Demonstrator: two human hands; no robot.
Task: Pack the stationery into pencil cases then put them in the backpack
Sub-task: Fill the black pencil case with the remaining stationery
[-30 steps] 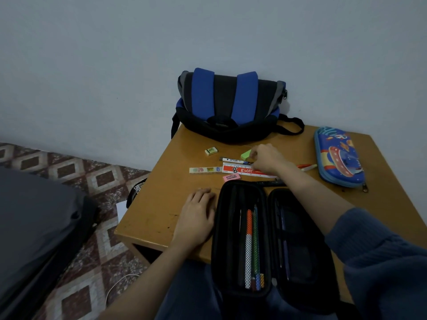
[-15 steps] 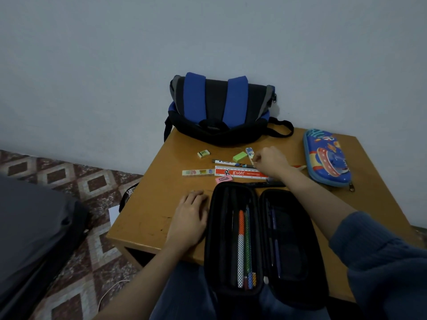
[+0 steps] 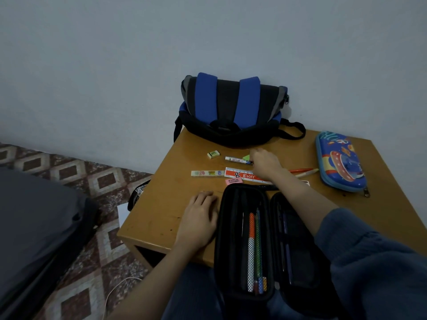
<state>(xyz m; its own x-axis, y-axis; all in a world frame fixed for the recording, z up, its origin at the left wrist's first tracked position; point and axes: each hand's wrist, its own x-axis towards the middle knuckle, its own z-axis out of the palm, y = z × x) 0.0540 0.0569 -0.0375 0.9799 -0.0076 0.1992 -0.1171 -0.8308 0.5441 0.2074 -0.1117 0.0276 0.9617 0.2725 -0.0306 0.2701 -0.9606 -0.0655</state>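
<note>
Left hand (image 3: 200, 219) is laid flat on the table (image 3: 159, 204), fingers straight, just beside the open black pencil case (image 3: 227, 227). Right hand (image 3: 265, 163) is curled at the blue end of a white pen (image 3: 236, 160); whether it pinches cannot be told. The backpack (image 3: 231, 107) is seen beyond the right hand.

Backpack (image 3: 231, 107) blue-black stripes; pencil case (image 3: 339, 160) blue, cartoon print; table (image 3: 166, 204) orange-brown

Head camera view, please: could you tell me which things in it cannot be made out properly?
In the head view:
Right hand: fingertips hidden by the hand's own back; any grip on the white pen cannot be told.
Green eraser: mostly behind that hand.
Red ruler: right end under the forearm.
Black pencil case: right half's contents too dark to read.
</note>
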